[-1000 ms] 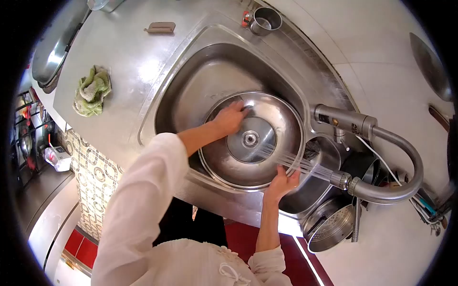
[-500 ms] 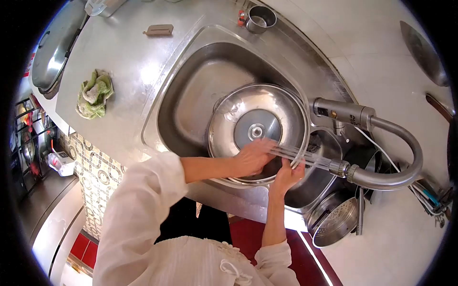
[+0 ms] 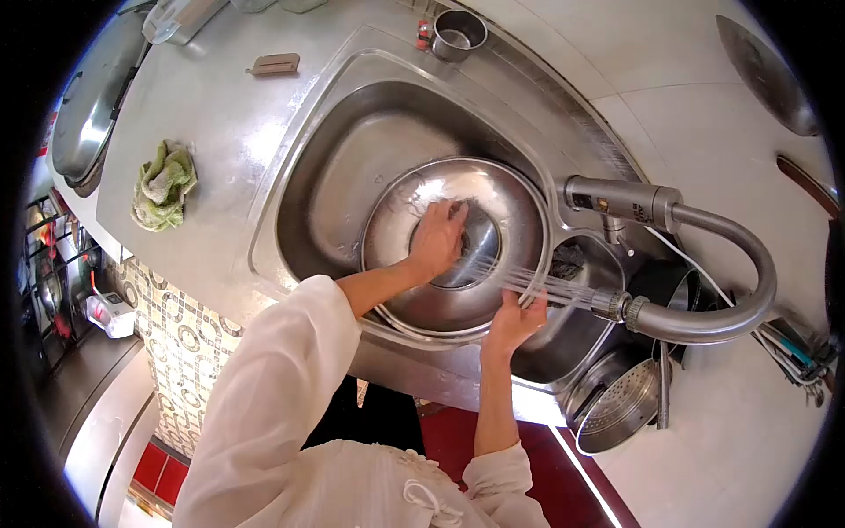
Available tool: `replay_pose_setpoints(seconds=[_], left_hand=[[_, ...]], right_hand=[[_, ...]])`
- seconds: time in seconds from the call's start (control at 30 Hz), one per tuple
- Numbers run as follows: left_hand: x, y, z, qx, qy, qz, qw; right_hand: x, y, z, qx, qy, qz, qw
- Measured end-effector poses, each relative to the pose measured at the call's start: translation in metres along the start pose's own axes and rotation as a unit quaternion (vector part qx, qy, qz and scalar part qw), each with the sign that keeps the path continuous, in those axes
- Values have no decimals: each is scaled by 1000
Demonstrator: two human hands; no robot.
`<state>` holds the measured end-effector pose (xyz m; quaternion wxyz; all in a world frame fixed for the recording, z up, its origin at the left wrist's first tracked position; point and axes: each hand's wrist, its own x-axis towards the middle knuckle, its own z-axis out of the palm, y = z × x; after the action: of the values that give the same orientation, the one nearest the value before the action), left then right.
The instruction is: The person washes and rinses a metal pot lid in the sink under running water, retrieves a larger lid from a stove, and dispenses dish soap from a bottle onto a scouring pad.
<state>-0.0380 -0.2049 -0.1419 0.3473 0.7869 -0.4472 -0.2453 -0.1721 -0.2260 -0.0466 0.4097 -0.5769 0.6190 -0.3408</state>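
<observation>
Toward the near right edges of the sink [image 3: 339, 180] lies the metal lid [image 3: 482, 233], my right hand [image 3: 514, 326] clamped on its rim, my left hand [image 3: 436, 239] over its middle; whether that one grips anything, I cannot tell. Water [image 3: 556, 291] hits the lid: rinsing seems underway, unfinished.

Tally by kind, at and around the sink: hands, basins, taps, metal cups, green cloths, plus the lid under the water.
Hands: 2 (left hand, right hand)
Basins: 2 (large basin, small basin)
Tap: 1
Metal cup: 1
Green cloth: 1
Lid: 1
Total: 8
</observation>
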Motion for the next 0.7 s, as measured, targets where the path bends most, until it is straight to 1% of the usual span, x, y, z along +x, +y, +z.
replay_pose_setpoints(seconds=[0.03, 0.1, 0.13, 0.17, 0.23, 0.27, 0.3, 0.37, 0.4, 0.43, 0.47, 0.5, 0.57, 0.63, 0.67, 0.7], left_hand=[[-5, 8, 7, -1, 4, 1, 1000], [-40, 33, 21, -125, 10, 153, 980], [-45, 47, -4, -101, -23, 176, 979], [-38, 31, 1, -100, -24, 176, 979], [-6, -18, 19, -72, -31, 116, 990], [3, -24, 14, 21, -31, 95, 995], [4, -27, 10, 21, -32, 95, 995], [-2, -34, -3, 107, -55, 126, 985], [-5, -49, -9, 112, -49, 126, 984], [-9, -68, -14, 148, -48, 131, 979], [-8, -73, -20, 182, -51, 137, 972], [-3, -74, -20, 183, -48, 141, 972], [9, -77, -21, 179, -121, 57, 975], [28, -64, 3, 109, -36, 14, 993], [39, -36, -2, 38, 18, -18, 999], [55, -24, 14, -58, 88, -56, 993]], right_hand=[[6, 4, -2, 0, -1, -4, 1000], [8, 16, -5, -37, -10, -24, 999], [6, 11, -5, -1, -11, 1, 1000], [3, 9, -6, 0, -11, 3, 1000], [2, 6, -10, -31, -14, -12, 999], [4, 8, -11, -31, -12, -14, 999], [5, 10, -11, -31, -6, -20, 999], [0, 11, -12, -29, -6, -23, 999], [2, 10, -11, -21, -7, -20, 1000], [4, 8, -11, -12, -6, -18, 1000], [4, 4, -12, -9, -12, 2, 1000], [4, 0, -14, -7, -9, -1, 1000], [8, -9, -14, -77, -46, 32, 995], [9, -9, -12, -73, -49, 5, 996], [10, -9, -12, -73, -47, -16, 996], [10, -9, -11, -75, -47, -19, 996]])
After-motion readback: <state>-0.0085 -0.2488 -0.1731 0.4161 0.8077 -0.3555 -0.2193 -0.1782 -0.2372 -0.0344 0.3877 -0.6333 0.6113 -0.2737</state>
